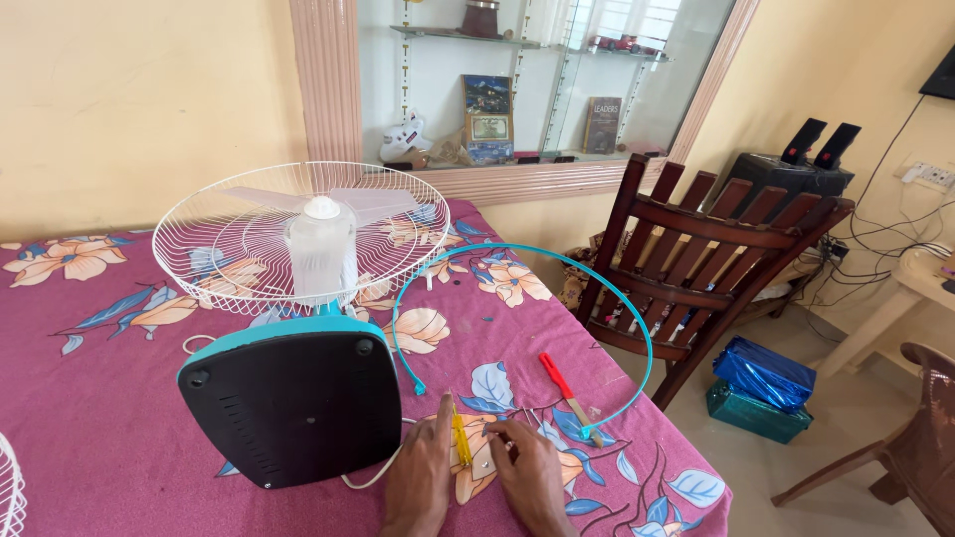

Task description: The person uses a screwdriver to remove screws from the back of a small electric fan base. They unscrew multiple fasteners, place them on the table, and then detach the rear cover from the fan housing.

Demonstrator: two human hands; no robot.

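My left hand (419, 479) rests on the floral cloth with its index finger stretched out beside a yellow-handled screwdriver (461, 441). My right hand (531, 474) lies next to it, fingertips pinched over something small on the cloth that I cannot make out. A table fan lies on its back just left of my hands, its dark square base (290, 400) facing me and its white wire guard (239, 239) and blades beyond. A teal guard ring (637, 328) lies open on the cloth to the right. A red-handled screwdriver (562, 383) lies inside that ring.
The table under the magenta floral cloth (90, 398) ends at the right beside a dark wooden chair (716, 259). Blue and teal wrapped boxes (761, 388) sit on the floor. The fan's white cord (373, 479) loops by my left hand. Another wire guard (8, 492) shows at the far left.
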